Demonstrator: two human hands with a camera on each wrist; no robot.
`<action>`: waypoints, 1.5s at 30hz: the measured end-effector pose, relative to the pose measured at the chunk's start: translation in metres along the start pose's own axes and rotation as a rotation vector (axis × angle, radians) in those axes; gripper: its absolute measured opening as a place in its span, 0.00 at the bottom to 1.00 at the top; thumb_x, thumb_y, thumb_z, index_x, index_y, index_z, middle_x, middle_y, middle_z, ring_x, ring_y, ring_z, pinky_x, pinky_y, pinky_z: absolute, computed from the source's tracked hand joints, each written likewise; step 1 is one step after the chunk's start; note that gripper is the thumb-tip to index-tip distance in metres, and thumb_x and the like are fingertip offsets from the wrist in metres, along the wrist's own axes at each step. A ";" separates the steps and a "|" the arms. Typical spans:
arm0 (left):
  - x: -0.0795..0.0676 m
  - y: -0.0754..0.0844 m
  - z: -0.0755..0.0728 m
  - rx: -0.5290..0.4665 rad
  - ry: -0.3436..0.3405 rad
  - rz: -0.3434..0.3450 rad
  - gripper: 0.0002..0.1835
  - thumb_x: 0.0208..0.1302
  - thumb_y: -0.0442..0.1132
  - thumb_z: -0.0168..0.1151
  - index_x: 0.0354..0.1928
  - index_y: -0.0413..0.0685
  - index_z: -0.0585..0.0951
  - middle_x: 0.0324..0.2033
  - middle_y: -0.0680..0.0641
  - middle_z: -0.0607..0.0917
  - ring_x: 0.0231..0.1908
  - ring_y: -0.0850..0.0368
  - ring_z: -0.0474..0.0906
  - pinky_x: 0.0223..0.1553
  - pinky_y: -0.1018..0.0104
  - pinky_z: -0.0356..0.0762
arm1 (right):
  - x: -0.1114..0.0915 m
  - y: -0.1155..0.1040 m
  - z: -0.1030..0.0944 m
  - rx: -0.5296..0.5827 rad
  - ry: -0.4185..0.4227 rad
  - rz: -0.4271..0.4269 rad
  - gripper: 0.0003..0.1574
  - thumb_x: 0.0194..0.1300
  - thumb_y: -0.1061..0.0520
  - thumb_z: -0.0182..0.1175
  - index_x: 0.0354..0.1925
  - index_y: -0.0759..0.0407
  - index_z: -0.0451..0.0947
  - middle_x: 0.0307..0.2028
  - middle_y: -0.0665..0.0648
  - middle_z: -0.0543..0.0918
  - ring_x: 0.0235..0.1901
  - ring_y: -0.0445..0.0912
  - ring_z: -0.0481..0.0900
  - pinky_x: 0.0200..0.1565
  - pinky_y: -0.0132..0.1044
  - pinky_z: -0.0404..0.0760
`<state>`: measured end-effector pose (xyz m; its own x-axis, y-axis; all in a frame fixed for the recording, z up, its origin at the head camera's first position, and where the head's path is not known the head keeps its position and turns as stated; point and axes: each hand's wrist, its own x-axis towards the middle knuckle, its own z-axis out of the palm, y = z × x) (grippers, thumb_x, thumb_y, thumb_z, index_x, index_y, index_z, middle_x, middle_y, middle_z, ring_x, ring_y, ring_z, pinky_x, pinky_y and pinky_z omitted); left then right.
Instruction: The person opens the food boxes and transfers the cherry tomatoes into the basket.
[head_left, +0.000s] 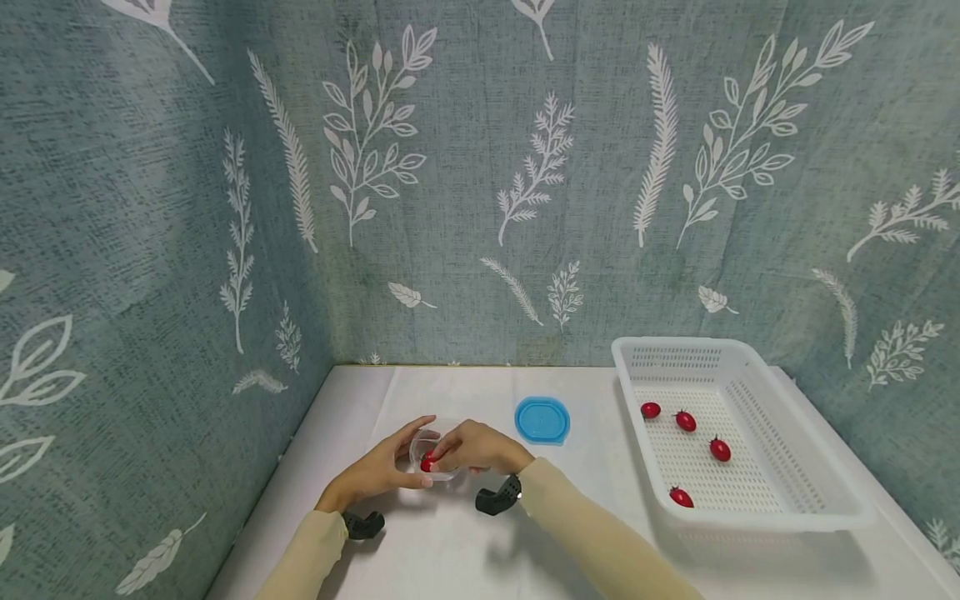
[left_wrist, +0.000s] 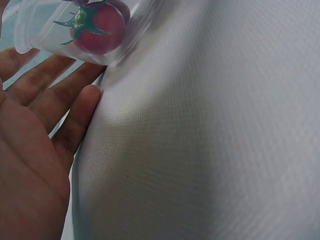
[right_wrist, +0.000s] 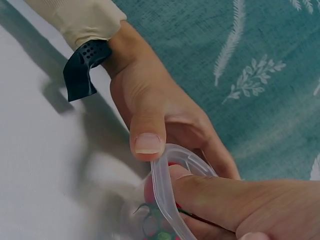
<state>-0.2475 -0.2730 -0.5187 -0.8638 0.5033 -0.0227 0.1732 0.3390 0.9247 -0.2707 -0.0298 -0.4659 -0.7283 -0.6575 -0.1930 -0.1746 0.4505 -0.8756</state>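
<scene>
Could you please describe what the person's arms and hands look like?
Both arms are in plain cream long sleeves, a left sleeve and a right sleeve. A black, curved piece sits at each wrist, left wrist piece and right wrist piece, the left one dotted with small holes. The left hand and right hand are gloveless.

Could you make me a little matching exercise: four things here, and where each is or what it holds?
Column one:
1. Blue lid
2. White basket
3. Clear cup
4. Right hand

Column two:
a. Has its fingers inside the cup
b. Lies between the cup and the basket
c. Is between the person's two hands
d. Holds four scattered tomatoes

Pairs: 1-b, 2-d, 3-c, 4-a
</scene>
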 end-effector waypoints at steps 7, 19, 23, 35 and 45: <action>-0.001 0.000 0.000 -0.007 0.008 -0.007 0.56 0.59 0.43 0.78 0.83 0.60 0.52 0.81 0.44 0.47 0.79 0.38 0.43 0.72 0.35 0.50 | -0.002 0.000 0.000 0.006 0.023 -0.019 0.08 0.64 0.56 0.74 0.42 0.54 0.90 0.32 0.47 0.88 0.16 0.41 0.61 0.17 0.32 0.61; 0.002 0.000 0.000 0.013 0.010 -0.016 0.56 0.60 0.45 0.78 0.83 0.59 0.52 0.81 0.43 0.48 0.79 0.35 0.39 0.72 0.33 0.46 | -0.006 0.005 -0.001 -0.013 0.095 -0.083 0.10 0.61 0.56 0.75 0.43 0.53 0.90 0.33 0.45 0.88 0.19 0.42 0.68 0.17 0.34 0.65; 0.003 -0.001 -0.001 0.016 0.007 -0.016 0.56 0.60 0.44 0.78 0.83 0.61 0.52 0.81 0.44 0.48 0.79 0.36 0.38 0.72 0.34 0.46 | -0.006 0.006 -0.003 -0.017 0.098 -0.081 0.10 0.62 0.56 0.75 0.44 0.51 0.90 0.34 0.44 0.88 0.17 0.42 0.66 0.16 0.34 0.64; 0.002 -0.003 -0.001 0.021 0.008 0.000 0.55 0.61 0.43 0.78 0.82 0.63 0.52 0.81 0.42 0.46 0.78 0.35 0.38 0.72 0.33 0.47 | -0.010 0.007 -0.010 -0.096 0.186 -0.166 0.11 0.61 0.54 0.74 0.44 0.48 0.90 0.39 0.42 0.88 0.48 0.47 0.82 0.44 0.39 0.79; 0.001 -0.001 0.001 0.033 0.019 -0.011 0.56 0.60 0.44 0.78 0.83 0.57 0.52 0.81 0.41 0.47 0.78 0.32 0.39 0.71 0.33 0.47 | -0.019 0.012 -0.023 -0.121 0.246 -0.181 0.14 0.62 0.50 0.75 0.45 0.52 0.90 0.40 0.44 0.89 0.50 0.50 0.83 0.47 0.43 0.79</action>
<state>-0.2481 -0.2716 -0.5198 -0.8744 0.4845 -0.0249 0.1794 0.3706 0.9113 -0.2739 0.0022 -0.4627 -0.8140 -0.5744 0.0863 -0.3823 0.4179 -0.8242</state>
